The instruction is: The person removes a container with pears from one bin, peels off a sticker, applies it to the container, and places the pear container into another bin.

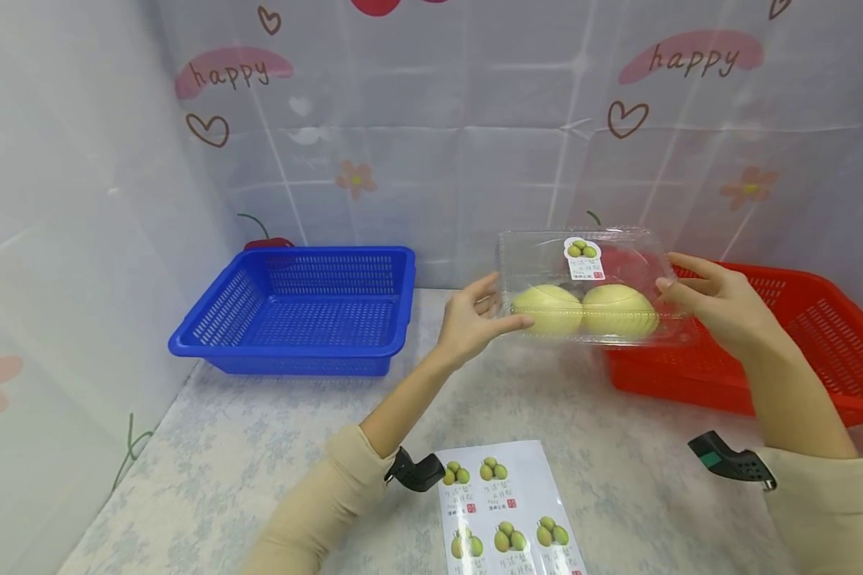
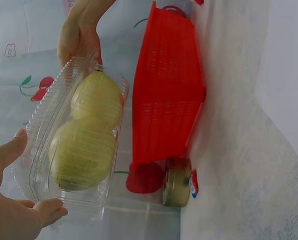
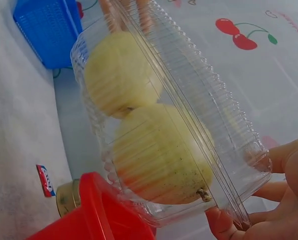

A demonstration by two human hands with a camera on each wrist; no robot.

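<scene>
A clear plastic clamshell box (image 1: pixel 535 259) with a ribbed rim is held up off the table, its lid down. Inside lie two pale yellow, apple-like fruits (image 1: pixel 550 310) side by side; the right wrist view shows a short stem and a reddish blush on the nearer fruit (image 3: pixel 161 155). A fruit-picture sticker (image 1: pixel 584 259) is on the lid. My left hand (image 1: pixel 471 319) grips the box's left end, thumb in front. The right hand (image 1: pixel 726 307) grips the opposite end, thumb over the near side. In the head view the box overlaps the red basket's left corner.
A blue basket (image 1: pixel 291 351) stands at the back left, a red basket (image 1: pixel 679 383) at the right. A sheet of matching stickers (image 1: pixel 503 495) lies at the front. Beside the red basket are a tape roll (image 2: pixel 176 182) and a small red-and-blue packet (image 3: pixel 45 181). Printed curtains (image 1: pixel 431 160) hang behind.
</scene>
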